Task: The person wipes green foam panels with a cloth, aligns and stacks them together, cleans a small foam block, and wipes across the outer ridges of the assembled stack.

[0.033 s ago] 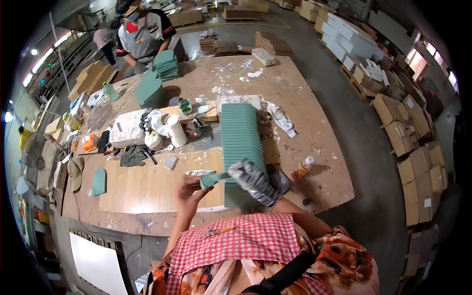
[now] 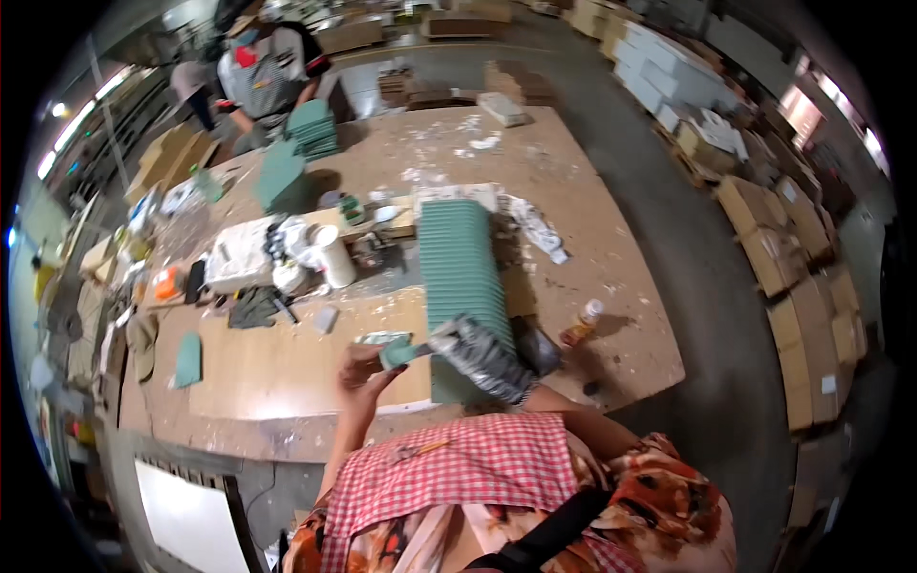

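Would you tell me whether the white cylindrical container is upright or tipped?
Upright: the white cylindrical container stands on its base on the worktable.

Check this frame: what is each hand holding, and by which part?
The bare left hand pinches a small green piece at its near end. The gloved right hand meets its far end; whether it grips cannot be told.

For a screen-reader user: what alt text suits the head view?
A person's bare left hand and gloved right hand hold a small green piece over a wooden workbench, beside a long row of green tiles. Another person works at the far end.
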Action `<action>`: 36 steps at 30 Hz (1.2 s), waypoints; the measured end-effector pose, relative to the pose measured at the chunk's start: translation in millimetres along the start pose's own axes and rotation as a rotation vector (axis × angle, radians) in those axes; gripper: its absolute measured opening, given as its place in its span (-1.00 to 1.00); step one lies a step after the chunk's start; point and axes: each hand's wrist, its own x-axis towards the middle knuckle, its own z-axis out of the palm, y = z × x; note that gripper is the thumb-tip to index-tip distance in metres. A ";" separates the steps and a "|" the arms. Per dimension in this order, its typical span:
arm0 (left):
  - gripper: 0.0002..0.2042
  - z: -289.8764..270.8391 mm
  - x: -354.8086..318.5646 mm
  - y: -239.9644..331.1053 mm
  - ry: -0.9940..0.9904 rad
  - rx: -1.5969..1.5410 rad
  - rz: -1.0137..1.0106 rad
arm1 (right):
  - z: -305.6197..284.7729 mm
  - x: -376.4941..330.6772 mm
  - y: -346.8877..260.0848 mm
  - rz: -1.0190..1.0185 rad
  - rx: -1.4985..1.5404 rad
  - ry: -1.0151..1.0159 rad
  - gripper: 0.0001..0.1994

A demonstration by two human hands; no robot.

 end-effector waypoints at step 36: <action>-0.69 -88.3 52.7 -55.0 0.260 0.117 -0.332 | 19.0 329.3 68.0 -0.173 -0.550 0.168 -0.78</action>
